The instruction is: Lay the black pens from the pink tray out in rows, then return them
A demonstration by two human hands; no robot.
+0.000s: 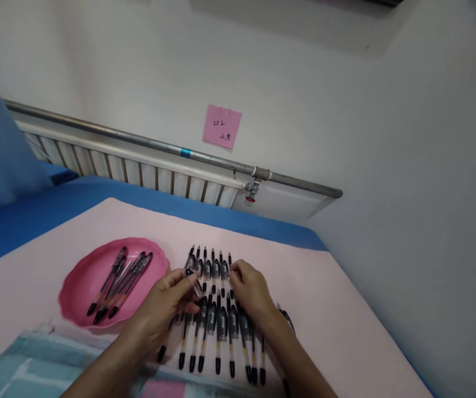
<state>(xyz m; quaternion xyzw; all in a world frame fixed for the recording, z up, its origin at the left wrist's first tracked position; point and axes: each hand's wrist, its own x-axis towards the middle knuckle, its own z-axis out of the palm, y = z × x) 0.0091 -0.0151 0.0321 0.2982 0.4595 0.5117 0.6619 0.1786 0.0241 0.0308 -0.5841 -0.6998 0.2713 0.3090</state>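
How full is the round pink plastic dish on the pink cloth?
Partly filled. The round pink plastic dish holds a few black pens lying slanted; much of its floor is bare.

Brightness: I get even, soft light; the wall (345, 83) reads pale grey, nothing blown out.
Source: out of my view; a darker band runs along the wall's top.
Shadows: faint, a soft rim under the dish (72, 287).
Glare: small glints on the pipe (138, 141).
Focus: each pen (221, 320) in the middle rows looks crisp.
Edges: wide-lens bend bows the pipe; top right corner darkens.
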